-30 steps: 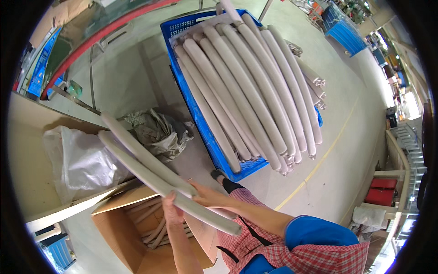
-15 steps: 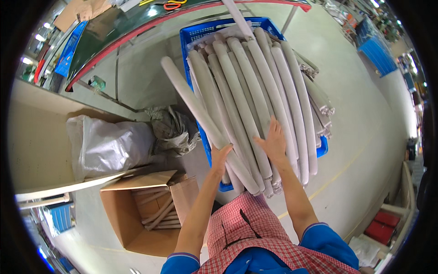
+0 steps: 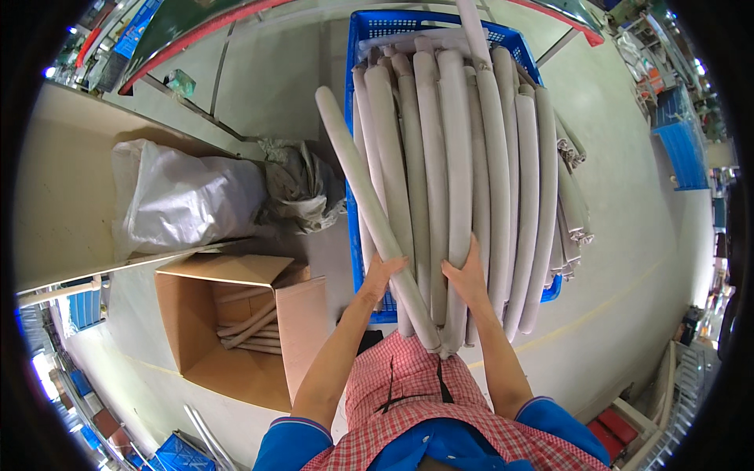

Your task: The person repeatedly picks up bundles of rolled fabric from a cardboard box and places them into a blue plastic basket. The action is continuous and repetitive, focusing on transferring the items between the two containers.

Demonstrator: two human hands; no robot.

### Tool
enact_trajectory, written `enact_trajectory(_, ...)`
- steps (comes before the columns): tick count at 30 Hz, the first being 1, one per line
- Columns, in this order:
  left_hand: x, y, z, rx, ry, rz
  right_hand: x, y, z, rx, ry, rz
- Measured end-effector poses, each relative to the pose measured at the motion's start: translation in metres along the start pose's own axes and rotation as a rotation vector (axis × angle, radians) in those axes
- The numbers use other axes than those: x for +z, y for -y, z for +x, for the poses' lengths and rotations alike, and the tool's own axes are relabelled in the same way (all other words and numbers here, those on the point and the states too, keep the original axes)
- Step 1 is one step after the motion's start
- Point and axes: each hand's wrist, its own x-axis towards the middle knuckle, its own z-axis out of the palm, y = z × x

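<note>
Now working over blue crate (image 3: 385, 27), heaped w/ grey tubes (image 3: 497, 157). Apparently mid-positioning, one tube per hand; calling next, prob., for steady lower ends. With forearms (image 3: 334, 357) stretched fwd, gripping L tube (image 3: 357, 173), slanted over crate's left rim, in left hand (image 3: 381, 275); clasping R tube (image 3: 455, 173), atop others, in right hand (image 3: 469, 284), thumbs turned inward on both.

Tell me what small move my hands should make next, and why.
Probably swing the far end of the slanted tube in your left hand rightward: it juts past the left rim of the blue crate, while the straighter tube in your right hand lies nearly in line with neighbouring tubes.
</note>
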Motion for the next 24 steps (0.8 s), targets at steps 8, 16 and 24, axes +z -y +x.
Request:
enact_trajectory(8, 0.021, -0.011, -0.006, -0.016, 0.183, -0.094, -0.007, 0.025, 0.004, 0.305, 0.228, 0.418)
enact_trajectory(16, 0.008, -0.020, -0.127, 0.370, 0.017, -0.033, 0.020, 0.096, -0.079, 0.044, 0.516, 0.156)
enact_trajectory(24, -0.175, 0.091, -0.292, 0.338, -0.733, -0.561, 0.277, 0.094, -0.181, 0.037, 1.424, 0.029)
